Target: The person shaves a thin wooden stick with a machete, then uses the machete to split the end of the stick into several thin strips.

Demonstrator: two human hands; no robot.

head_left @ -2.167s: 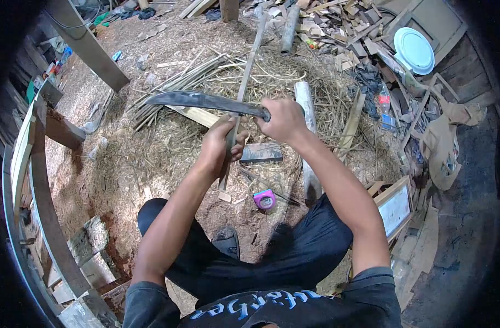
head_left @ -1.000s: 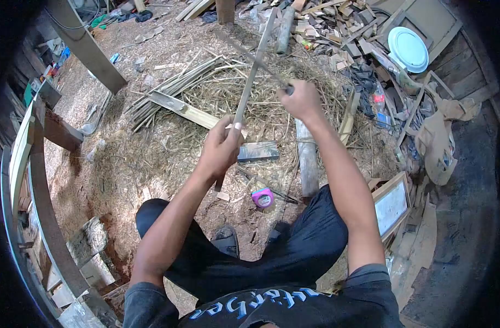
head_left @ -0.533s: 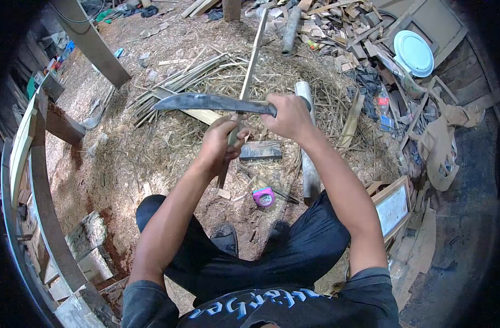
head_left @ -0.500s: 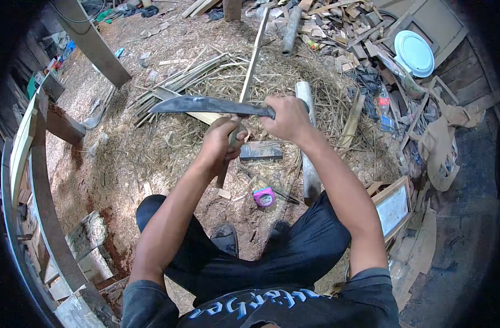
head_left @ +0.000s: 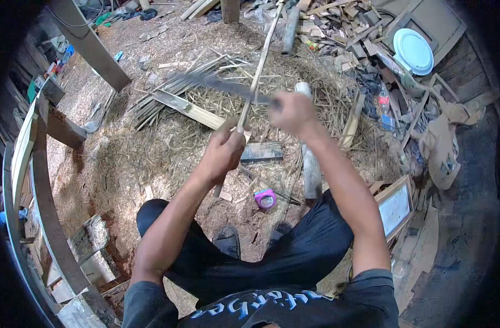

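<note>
My left hand [head_left: 226, 148] is wrapped round the near part of a long, thin wooden strip [head_left: 262, 57], which slants away from me to the upper right. In my right hand [head_left: 296, 116] is the handle of a machete [head_left: 220, 85]. Its dark blade, smeared by motion, points to the upper left and crosses the strip just beyond my left hand. Whether the edge touches the wood I cannot tell. Below my hands lie a flat grey block [head_left: 262, 151] and a pink tape measure [head_left: 265, 199].
A round log [head_left: 311, 174] lies right of the tape measure. Split strips [head_left: 176, 90] and a wider board [head_left: 192, 111] rest on shavings ahead. Scrap wood [head_left: 343, 41], a pale blue lid [head_left: 413, 52] and a framed panel [head_left: 393, 210] are on the right; posts [head_left: 94, 52] stand left.
The machete blade has swung so its tip is farther from me, and my right hand has moved slightly right and down. The strip has turned, and my left hand has shifted a little.
</note>
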